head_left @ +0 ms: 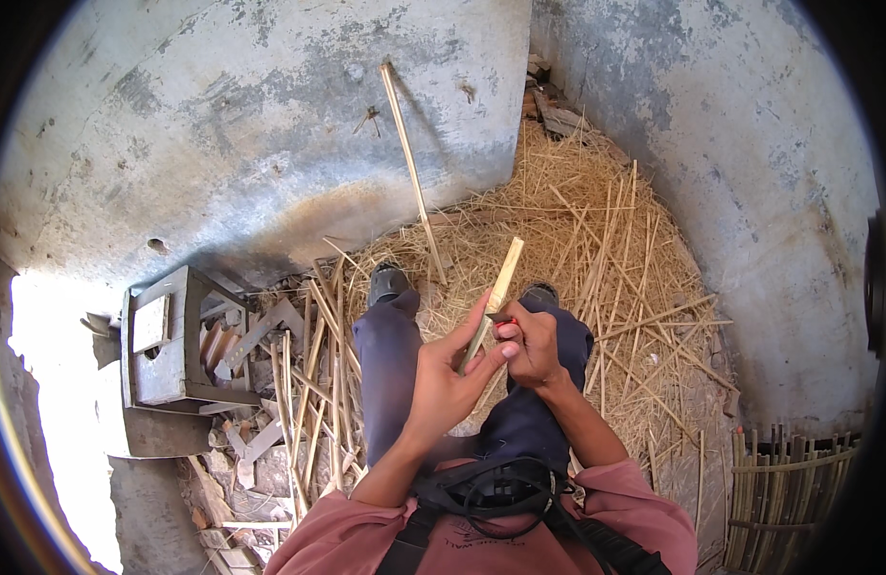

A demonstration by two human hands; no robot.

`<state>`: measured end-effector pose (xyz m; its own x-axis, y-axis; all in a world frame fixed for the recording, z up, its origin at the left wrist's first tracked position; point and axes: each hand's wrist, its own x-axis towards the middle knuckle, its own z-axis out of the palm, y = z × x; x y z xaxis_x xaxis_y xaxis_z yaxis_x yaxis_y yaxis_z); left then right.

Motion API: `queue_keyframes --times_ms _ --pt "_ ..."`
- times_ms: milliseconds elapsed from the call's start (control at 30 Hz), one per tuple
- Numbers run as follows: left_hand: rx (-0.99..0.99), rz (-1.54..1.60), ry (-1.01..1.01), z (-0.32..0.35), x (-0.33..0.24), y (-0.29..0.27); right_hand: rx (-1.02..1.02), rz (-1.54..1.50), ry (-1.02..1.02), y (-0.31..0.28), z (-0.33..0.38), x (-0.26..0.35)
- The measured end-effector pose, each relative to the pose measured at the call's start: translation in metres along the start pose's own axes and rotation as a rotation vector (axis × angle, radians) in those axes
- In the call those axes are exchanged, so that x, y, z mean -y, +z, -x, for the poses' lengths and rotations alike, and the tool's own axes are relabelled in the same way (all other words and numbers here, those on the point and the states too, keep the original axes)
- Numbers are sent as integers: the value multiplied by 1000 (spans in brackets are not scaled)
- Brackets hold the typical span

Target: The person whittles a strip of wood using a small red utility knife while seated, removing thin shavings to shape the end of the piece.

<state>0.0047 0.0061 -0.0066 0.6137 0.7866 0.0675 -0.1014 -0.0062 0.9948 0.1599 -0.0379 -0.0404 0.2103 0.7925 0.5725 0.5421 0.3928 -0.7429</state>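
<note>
In front of my lap, my left hand [447, 372] is closed round a bamboo strip [505, 272]. The strip tilts up and away to the right; its upper part is pale, its lower part greener. My right hand [534, 347] grips a small knife [497, 317], of which a dark blade and a bit of red show. The blade lies across the strip just above the left fingers. Most of the knife's handle is hidden in my right fist. Both hands are close together, between my knees.
Pale shavings [539, 192] and loose bamboo sticks [610, 244] cover the floor. A long stick [409, 158] leans on the wall ahead. At left stand a wooden box frame [165, 369] and more sticks [309, 383]. A slatted bamboo panel [788, 489] is at lower right.
</note>
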Motion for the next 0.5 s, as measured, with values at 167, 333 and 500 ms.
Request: queue_keyframes --times_ms 167,333,500 --pt "-45 -191 23 -2 -3 2 0 9 -23 2 -3 -2" --pt "-78 -250 100 -4 2 3 85 -6 18 -6 -8 3" --pt "-75 -302 55 -2 5 0 162 -2 31 -11 -6 -5"
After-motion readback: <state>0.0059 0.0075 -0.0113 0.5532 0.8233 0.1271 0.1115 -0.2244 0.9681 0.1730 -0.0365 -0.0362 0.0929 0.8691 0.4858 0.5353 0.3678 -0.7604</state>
